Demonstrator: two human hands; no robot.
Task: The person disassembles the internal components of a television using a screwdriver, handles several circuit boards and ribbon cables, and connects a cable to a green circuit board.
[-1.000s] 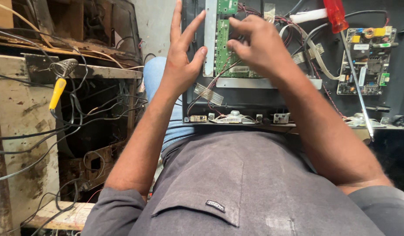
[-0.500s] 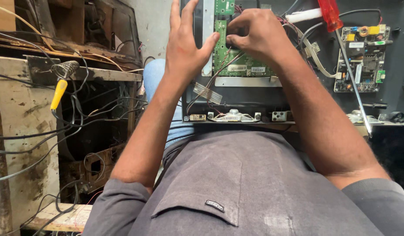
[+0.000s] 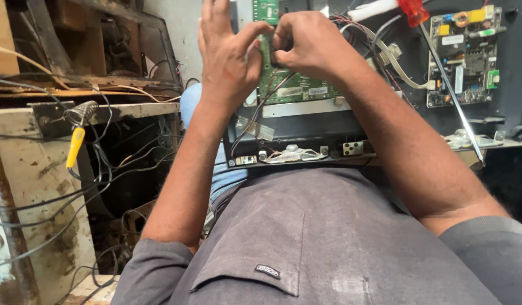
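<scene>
Both hands work on the green rectangular printed circuit board (image 3: 297, 85), mounted upright on the black panel chassis (image 3: 306, 127). The left hand (image 3: 227, 51) braces the board's left edge, fingers extended. The right hand (image 3: 309, 42), just beside it, pinches closed at the board; the pinched item is hidden. Well right of the grip, a red-handled screwdriver (image 3: 450, 90) leans.

Under the right hand (image 3: 309, 45) lies a green circuit board (image 3: 297, 85), matt, edged below by a dull metal strip (image 3: 303, 107). Right of that hand, a glossy red plastic screwdriver handle (image 3: 413, 10) tops a bright steel shaft. Left of the left hand (image 3: 227, 56), the wooden shelf (image 3: 23, 147) is rough and stained. The grey shirt (image 3: 317, 243) is soft matt cloth.
</scene>
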